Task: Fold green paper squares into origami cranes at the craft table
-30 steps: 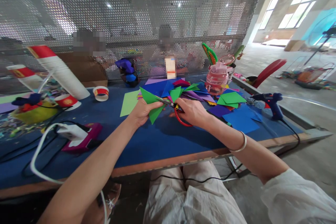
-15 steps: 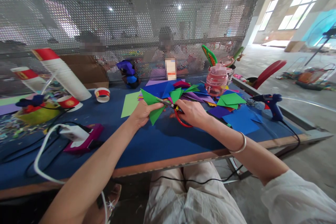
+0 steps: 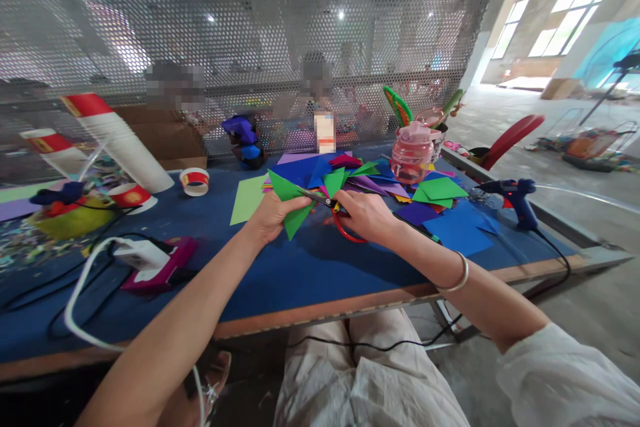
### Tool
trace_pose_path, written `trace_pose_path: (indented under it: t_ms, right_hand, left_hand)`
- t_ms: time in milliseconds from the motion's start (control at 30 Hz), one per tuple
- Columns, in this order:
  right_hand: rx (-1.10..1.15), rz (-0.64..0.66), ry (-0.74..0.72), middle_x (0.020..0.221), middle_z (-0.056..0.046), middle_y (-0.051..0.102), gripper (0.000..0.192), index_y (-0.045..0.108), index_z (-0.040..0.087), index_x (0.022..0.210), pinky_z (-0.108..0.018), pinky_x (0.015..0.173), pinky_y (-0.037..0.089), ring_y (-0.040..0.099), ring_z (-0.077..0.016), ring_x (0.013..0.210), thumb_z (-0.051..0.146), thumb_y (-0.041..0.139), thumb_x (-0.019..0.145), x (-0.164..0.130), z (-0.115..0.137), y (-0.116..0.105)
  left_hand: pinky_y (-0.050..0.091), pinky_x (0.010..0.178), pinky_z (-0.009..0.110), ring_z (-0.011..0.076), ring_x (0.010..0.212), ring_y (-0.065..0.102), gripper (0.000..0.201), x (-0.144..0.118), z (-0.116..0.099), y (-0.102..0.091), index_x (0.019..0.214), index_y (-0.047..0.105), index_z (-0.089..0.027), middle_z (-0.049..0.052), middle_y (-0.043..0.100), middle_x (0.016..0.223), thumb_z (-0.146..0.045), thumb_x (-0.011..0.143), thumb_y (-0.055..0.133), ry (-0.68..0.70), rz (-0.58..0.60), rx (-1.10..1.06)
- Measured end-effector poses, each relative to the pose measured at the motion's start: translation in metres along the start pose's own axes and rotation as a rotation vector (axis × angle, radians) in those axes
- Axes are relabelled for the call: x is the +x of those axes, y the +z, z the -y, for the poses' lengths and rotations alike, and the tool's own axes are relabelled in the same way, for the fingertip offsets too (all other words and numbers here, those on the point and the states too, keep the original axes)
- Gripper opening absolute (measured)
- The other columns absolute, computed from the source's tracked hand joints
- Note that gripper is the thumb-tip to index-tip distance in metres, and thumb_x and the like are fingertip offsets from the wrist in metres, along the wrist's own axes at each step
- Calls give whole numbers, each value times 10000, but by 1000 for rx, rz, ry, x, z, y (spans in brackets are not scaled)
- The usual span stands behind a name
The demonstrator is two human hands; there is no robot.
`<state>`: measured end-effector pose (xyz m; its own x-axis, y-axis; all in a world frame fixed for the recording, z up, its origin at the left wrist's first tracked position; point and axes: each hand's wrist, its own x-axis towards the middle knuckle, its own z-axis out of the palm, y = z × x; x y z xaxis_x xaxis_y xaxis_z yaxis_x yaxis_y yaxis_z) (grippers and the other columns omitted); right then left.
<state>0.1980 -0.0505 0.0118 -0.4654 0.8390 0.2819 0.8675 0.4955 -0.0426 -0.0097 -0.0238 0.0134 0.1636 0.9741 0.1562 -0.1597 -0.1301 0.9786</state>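
Note:
My left hand (image 3: pixel 270 217) pinches a folded piece of green paper (image 3: pixel 299 220) above the blue table. Red-handled scissors (image 3: pixel 350 230) are gripped in my right hand (image 3: pixel 367 213), their blades pointing left against the green paper near my left thumb. Whether the blades are closed on the paper I cannot tell. Just behind my hands lies a pile of coloured paper, with a small green piece (image 3: pixel 336 180), a blue sheet (image 3: pixel 295 171) and a purple piece (image 3: pixel 367 185). A light green sheet (image 3: pixel 246 200) lies left of the pile.
A pink bottle (image 3: pixel 413 157) stands behind the pile. To the right is a blue glue gun (image 3: pixel 523 203) with a cord. Leaning paper cups (image 3: pixel 130 143), a magenta power strip (image 3: pixel 163 267) and paper scraps occupy the left side. A perforated metal screen (image 3: pixel 250 40) rises behind the table.

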Motion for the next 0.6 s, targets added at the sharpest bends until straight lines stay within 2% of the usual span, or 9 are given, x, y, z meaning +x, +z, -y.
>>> trace_pose_path:
  t_ms: [267,433,600]
  right_hand:
    - [21,2,2,1199,-129,751,463,589,143,1367,-309,697,429,717,-279,1064,460,586,1031,-1,0,-1]
    - [34,2,-3,1204,-140,750,476,593,137,1353,-311,707,435,715,-280,1069,485,581,1029,-1,0,-1]
    - [37,18,1,1223,-134,748,450,583,143,1370,-314,704,427,716,-279,1076,438,593,1031,-1,1,-2]
  left_hand:
    - [606,660,332,186,625,672,363,0,1,-1,725,762,-177,27,763,731,-304,441,948,1,3,14]
    - [611,695,367,217,662,696,361,0,2,-2,737,761,-169,47,766,745,-312,461,944,-1,7,26]
    - [615,694,367,205,643,686,352,0,2,-1,727,766,-173,45,775,760,-309,453,941,-13,11,14]
